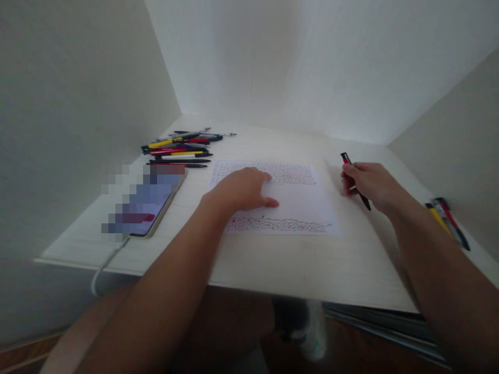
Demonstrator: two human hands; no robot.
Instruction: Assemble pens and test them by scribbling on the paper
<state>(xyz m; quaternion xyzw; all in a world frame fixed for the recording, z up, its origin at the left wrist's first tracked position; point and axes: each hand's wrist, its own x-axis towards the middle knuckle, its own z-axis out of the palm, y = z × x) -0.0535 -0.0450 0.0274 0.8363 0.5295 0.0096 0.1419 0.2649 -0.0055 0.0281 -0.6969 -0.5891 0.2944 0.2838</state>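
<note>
My left hand [241,189] lies on a white sheet of paper [304,200] in the middle of the white desk [280,259], fingers stretched toward the right. The sheet carries rows of small red and dark scribbles along its top and bottom. My right hand [368,184] rests on the desk just right of the sheet, fingers wrapped round a red and black pen [353,176] whose tip points down toward me.
A pile of several pens [181,148] lies at the back left of the desk. A phone [146,205] with a white cable sits near the left edge. A few more pens [448,221] lie at the right edge. Walls enclose the desk on three sides.
</note>
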